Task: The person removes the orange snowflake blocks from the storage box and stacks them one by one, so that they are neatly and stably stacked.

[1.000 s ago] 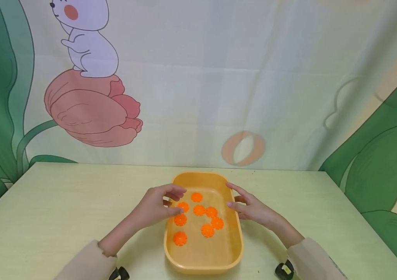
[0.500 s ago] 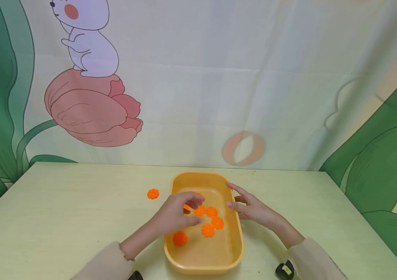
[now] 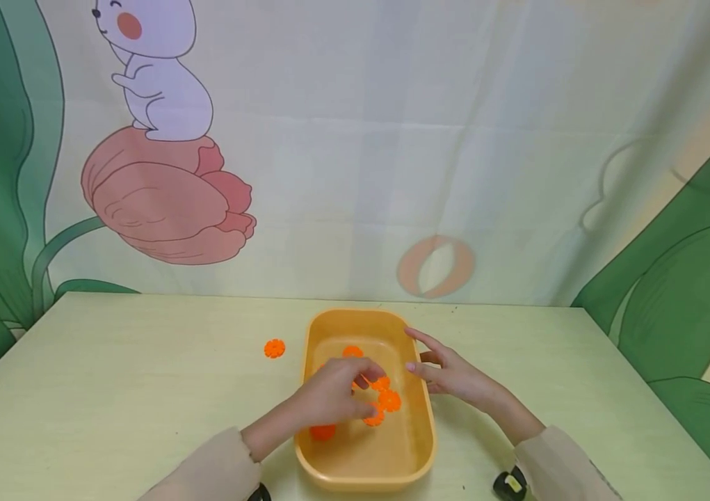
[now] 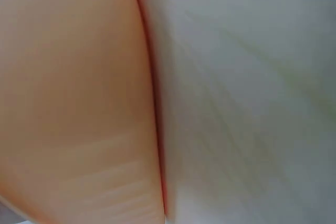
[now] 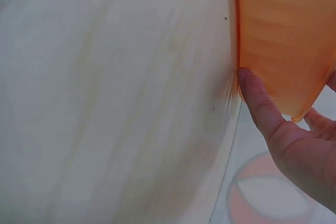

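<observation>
A yellow-orange plastic basin (image 3: 386, 456) stands on the table, with several orange flower-shaped pieces (image 3: 389, 400) lying on its bottom. My left hand (image 3: 334, 394) reaches in over its left wall, fingers bent and thumb apart from them. The thumb tip overlaps one of the pieces; the palm and fingers hide others. On the right side my right hand (image 3: 453, 372) holds the basin by its wall, thumb at the rim. In the right wrist view, fingers (image 5: 262, 106) lie against the basin wall (image 5: 286, 40). The left wrist view shows mostly the basin's outer side (image 4: 79, 87).
One orange flower-shaped piece (image 3: 275, 348) lies on the table (image 3: 142, 376), left of the basin. A printed curtain (image 3: 342, 153) hangs behind the table's far edge. Dark wrist cameras (image 3: 510, 483) sit below both sleeves.
My left hand has moved right, from the basin's left rim to over its middle. The piece on the table has come into view. My right hand stays put.
</observation>
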Action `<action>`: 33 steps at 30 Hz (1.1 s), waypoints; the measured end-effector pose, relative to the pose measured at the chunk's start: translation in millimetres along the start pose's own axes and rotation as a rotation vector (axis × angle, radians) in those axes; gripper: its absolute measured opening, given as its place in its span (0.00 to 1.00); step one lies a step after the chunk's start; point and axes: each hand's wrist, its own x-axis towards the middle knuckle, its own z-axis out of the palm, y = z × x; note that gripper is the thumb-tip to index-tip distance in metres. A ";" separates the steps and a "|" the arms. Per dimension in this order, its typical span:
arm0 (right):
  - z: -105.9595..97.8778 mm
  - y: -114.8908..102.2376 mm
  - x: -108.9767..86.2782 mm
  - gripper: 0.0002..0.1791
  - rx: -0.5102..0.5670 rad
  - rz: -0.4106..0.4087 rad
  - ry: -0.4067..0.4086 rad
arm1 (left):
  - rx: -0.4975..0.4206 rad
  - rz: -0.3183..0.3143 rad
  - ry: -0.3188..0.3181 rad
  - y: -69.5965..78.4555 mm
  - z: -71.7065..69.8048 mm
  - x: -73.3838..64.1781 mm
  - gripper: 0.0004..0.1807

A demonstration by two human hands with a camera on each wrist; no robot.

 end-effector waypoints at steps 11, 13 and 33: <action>0.1 0.9 1.1 0.39 -0.002 0.012 0.008 | 0.151 -0.064 -0.146 -0.2 6.5 8.5 0.24; 0.1 1.0 1.1 0.39 -0.002 0.014 0.008 | 0.168 -0.061 -0.166 -1.4 7.3 10.3 0.24; 0.3 1.3 2.3 0.37 -0.005 0.023 0.016 | 0.334 -0.060 -0.236 -3.2 13.3 20.1 0.11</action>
